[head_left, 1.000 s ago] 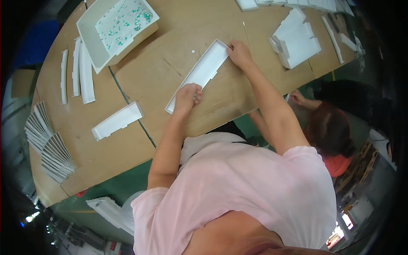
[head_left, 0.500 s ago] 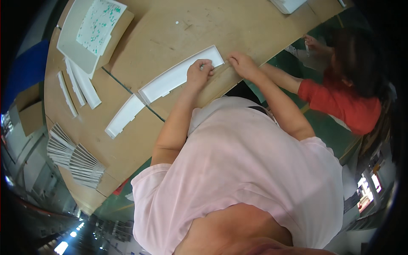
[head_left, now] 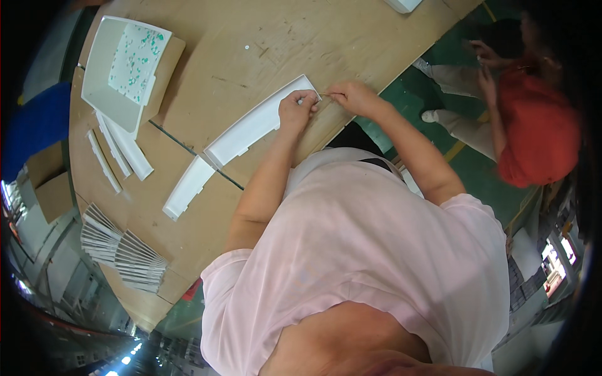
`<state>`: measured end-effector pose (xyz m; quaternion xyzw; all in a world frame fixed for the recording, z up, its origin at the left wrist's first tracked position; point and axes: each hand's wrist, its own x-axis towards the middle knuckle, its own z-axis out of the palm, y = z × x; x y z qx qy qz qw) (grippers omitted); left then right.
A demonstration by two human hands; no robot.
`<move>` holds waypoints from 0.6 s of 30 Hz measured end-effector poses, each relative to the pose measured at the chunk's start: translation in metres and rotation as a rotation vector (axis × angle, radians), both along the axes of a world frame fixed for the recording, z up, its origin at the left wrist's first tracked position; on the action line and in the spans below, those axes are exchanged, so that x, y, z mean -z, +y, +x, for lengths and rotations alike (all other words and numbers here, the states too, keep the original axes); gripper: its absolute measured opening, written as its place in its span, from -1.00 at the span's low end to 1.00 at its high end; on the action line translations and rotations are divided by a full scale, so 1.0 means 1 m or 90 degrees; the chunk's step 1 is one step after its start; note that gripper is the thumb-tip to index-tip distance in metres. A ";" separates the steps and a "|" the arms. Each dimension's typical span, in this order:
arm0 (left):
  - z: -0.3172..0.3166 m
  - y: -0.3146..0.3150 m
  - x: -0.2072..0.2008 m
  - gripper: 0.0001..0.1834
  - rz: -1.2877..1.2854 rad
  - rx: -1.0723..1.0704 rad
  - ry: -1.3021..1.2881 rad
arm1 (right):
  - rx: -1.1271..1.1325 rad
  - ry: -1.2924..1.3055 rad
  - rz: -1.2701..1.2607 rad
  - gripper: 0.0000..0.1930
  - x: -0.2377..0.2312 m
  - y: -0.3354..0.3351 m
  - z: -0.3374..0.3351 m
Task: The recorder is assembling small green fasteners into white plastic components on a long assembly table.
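Observation:
A long white plastic trough-shaped panel (head_left: 251, 128) lies slantwise on the table. My left hand (head_left: 298, 111) rests over its right end with the fingers curled together; what they hold, if anything, is hidden. Just right of that end, my right hand (head_left: 354, 99) is closed in a pinch on a thin yellowish stick-like piece (head_left: 325, 94). The piece points left toward the panel's corner and my left fingertips. A shorter white panel (head_left: 188, 188) lies off the long panel's left end.
A pale bin (head_left: 94, 94) with green-and-white small pieces stands at the far left. Below it lie several white strips (head_left: 128, 150) and fanned stacks of thin slats (head_left: 141, 263). A table seam (head_left: 179, 144) runs between. A person in red (head_left: 539, 125) is at the right.
My right hand has closed in a pinch, and a thin piece now shows between it and the panel's end. The person in red has shifted away from the table edge. The view has moved slightly.

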<state>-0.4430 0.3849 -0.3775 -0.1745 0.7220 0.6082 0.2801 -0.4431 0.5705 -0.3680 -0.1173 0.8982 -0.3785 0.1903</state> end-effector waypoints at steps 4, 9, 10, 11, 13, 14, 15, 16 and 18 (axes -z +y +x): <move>0.003 0.002 0.005 -0.84 0.015 0.000 0.025 | -0.103 0.023 0.060 -0.79 0.003 0.005 -0.008; 0.012 0.005 0.019 -0.85 0.081 -0.060 -0.011 | -0.262 0.105 0.171 -0.78 -0.014 0.005 -0.023; 0.012 0.005 0.019 -0.87 0.112 -0.068 -0.011 | -0.278 0.098 0.166 -0.77 -0.013 0.003 -0.026; 0.010 0.008 0.009 -0.88 0.094 -0.038 -0.005 | -0.302 0.099 0.174 -0.77 -0.013 0.003 -0.029; 0.011 0.009 -0.005 -0.89 0.046 -0.007 0.010 | -0.322 0.101 0.168 -0.77 -0.011 0.002 -0.027; 0.012 0.009 -0.008 -0.90 0.017 -0.006 0.014 | -0.321 0.100 0.153 -0.77 -0.010 0.000 -0.025; 0.012 0.012 -0.012 -0.90 0.019 -0.011 0.019 | -0.310 0.099 0.145 -0.78 -0.005 0.002 -0.022; 0.014 0.013 -0.017 -0.91 0.014 -0.015 0.020 | -0.299 0.095 0.130 -0.79 -0.008 0.002 -0.020; 0.013 0.014 -0.018 -0.92 0.013 -0.025 0.026 | -0.271 0.042 0.127 -0.80 -0.017 0.005 -0.019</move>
